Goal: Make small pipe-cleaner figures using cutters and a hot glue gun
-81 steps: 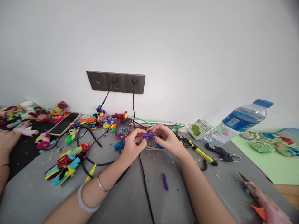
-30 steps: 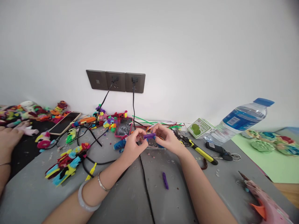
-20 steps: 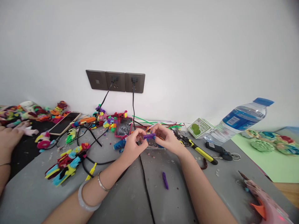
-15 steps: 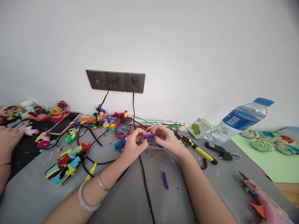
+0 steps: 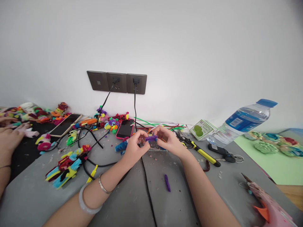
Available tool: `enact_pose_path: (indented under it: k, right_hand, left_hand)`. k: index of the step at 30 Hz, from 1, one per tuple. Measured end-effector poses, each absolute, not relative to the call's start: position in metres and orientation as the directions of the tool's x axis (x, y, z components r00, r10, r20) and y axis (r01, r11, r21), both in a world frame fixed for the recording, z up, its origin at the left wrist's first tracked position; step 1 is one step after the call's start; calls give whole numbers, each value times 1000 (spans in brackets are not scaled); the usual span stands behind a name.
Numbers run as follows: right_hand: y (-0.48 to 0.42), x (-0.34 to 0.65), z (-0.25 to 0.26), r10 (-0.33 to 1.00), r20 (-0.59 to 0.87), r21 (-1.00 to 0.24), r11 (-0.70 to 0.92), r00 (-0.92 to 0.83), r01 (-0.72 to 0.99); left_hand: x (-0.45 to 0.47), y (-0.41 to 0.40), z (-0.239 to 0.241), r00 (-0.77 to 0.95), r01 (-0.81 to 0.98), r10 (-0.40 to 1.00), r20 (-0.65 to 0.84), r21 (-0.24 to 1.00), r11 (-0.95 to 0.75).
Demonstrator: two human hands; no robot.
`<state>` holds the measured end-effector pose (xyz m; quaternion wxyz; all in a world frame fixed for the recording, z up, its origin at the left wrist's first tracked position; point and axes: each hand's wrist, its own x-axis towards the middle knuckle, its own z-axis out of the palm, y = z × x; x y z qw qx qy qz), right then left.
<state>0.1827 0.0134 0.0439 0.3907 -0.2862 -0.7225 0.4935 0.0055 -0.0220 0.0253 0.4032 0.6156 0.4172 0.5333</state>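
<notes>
Purple fuzzy craft piece (image 5: pixel 151 138): held level just above the grey table (image 5: pixel 132 201), between both hands, left hand (image 5: pixel 134 148) grip pinched shut on its left end, right hand (image 5: pixel 169 140) grip pinched shut on its right end. Second purple piece (image 5: pixel 167 183): loose on table nearer the person, between the forearms. Yellow-handled pliers (image 5: pixel 201 153): on table just right of right hand.

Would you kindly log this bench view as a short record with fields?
Left hand: pinches one end of the purple piece
Right hand: pinches its other end
Loose on table: second purple piece
Right of hands: yellow-handled cutters, keys, water bottle, lying tilted
Left of hands: phone, black cables, colourful craft shapes
Far left: another person's hand
</notes>
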Motion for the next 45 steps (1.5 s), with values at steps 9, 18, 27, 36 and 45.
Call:
enact_pose_path:
  k: [9,18,27,36,45]
  right_hand:
    - [14,183,42,795,271,-940,340,-542,28]
    - [14,183,42,800,267,-941,338,-537,35]
    - [15,184,43,801,281,-933,357,-529,45]
    - [16,185,39,779,309,-921,387,-546,32]
    - [17,185,38,769,317,-921,388,-554,12]
  left_hand:
    - [6,-23,27,84,88,947,310,944,-317]
    - [6,-23,27,88,88,944,319,941,-326]
    - [4,-23,24,122,120,927,355,922,-369]
    - [3,-23,24,143,198,908,393,888,-415]
    - [3,-22,23,151,197,905,399,885,-423]
